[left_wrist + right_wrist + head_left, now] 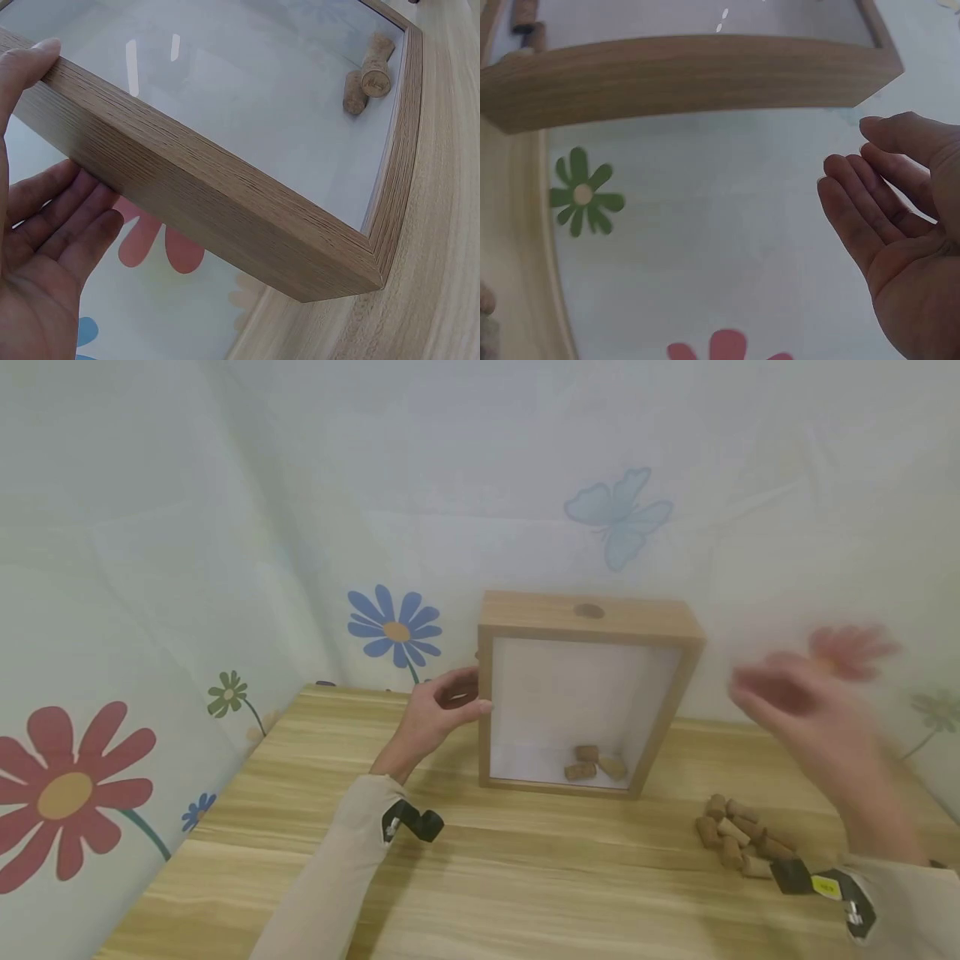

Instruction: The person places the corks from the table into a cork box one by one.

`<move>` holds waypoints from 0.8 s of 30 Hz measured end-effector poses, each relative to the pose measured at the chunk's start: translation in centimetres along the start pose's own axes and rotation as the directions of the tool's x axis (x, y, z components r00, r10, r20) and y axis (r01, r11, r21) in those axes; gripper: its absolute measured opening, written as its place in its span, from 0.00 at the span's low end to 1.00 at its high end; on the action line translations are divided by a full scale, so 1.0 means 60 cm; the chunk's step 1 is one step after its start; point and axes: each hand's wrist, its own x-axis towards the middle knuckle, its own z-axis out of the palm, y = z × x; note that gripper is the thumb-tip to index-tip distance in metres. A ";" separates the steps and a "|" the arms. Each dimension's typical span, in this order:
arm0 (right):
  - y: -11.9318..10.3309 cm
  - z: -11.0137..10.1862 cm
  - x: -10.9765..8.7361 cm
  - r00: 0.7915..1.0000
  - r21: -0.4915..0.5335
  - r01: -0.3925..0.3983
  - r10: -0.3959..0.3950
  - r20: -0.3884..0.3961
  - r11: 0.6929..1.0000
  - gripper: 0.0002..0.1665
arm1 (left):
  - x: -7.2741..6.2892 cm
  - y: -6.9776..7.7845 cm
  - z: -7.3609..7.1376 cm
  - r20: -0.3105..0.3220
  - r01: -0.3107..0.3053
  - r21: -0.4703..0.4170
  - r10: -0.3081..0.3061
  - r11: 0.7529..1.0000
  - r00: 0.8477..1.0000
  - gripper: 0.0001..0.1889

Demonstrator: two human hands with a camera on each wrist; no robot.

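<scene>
A wooden shadow box frame (536, 616) with a clear front stands upright on the table, a dark oval hole in its top edge. Three corks (581, 771) lie at the bottom inside it. My left hand (435, 714) holds the frame's left side; in the left wrist view the thumb is on the front edge and the fingers reach behind. To the right of the frame my right hand (825, 718) is raised in the air, blurred in the head view. The right wrist view shows that hand (900, 225) with nothing in it, fingers loosely bent, apart from the frame.
A loose pile of several corks (733, 832) lies on the wood-grain table (525, 877), right of the frame and below my right forearm. Close behind the table hangs a pale cloth backdrop (465, 468) printed with flowers and a butterfly.
</scene>
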 end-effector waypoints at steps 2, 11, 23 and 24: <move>0.014 0.002 -0.003 0.999 -0.010 -0.023 0.023 0.034 1.000 0.30 | 0.000 0.001 0.001 0.001 -0.002 -0.003 0.002 1.000 1.000 0.33; 0.066 0.003 -0.006 0.993 -0.049 0.010 -0.005 0.117 0.999 0.29 | -0.001 0.001 0.001 0.001 -0.002 0.003 0.002 1.000 1.000 0.33; 0.126 0.015 -0.014 0.971 -0.038 0.010 -0.001 0.239 0.999 0.26 | -0.002 0.003 -0.001 0.006 0.002 -0.007 -0.002 1.000 1.000 0.33; 0.130 0.017 -0.015 0.967 -0.033 0.014 -0.005 0.254 0.999 0.25 | -0.002 0.004 -0.001 0.006 0.005 -0.009 -0.005 1.000 1.000 0.33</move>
